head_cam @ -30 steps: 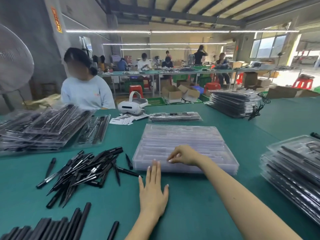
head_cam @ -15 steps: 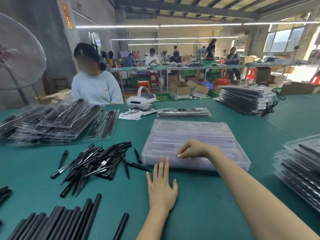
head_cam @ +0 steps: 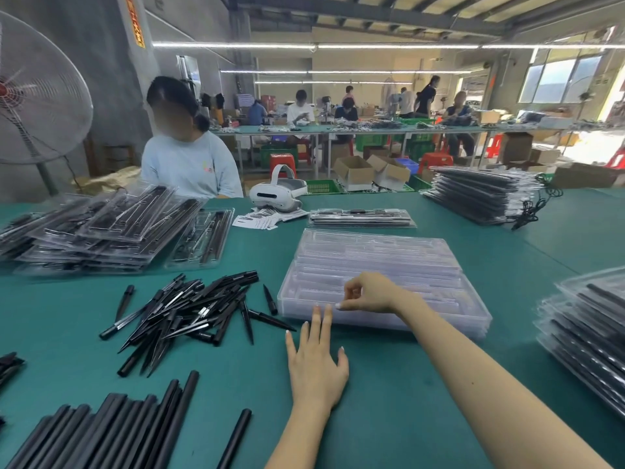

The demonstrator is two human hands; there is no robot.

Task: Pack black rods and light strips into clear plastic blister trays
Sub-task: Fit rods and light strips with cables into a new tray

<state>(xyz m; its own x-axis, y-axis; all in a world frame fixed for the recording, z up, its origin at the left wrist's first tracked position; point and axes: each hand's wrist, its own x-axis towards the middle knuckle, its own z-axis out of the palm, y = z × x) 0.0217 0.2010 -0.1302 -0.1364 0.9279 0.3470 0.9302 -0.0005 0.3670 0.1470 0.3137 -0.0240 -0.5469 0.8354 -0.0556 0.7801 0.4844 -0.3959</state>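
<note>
Fingertips of the right hand [head_cam: 367, 294] pinched the stack of empty blister trays [head_cam: 382, 282] at its near edge, beside the splayed, flat left hand [head_cam: 316, 365]; peeling one tray likely needed bracing.

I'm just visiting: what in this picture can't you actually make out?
- Stack of clear trays, head view: the number of trays is lost in transparent glare.
- Right hand: the fingers curl at the stack's near edge; whether they pinch a tray is unclear.
- Black rods: cut off by the bottom edge.
- Filled trays: cut off by the right edge.
- Paper slips: print too small.
</note>
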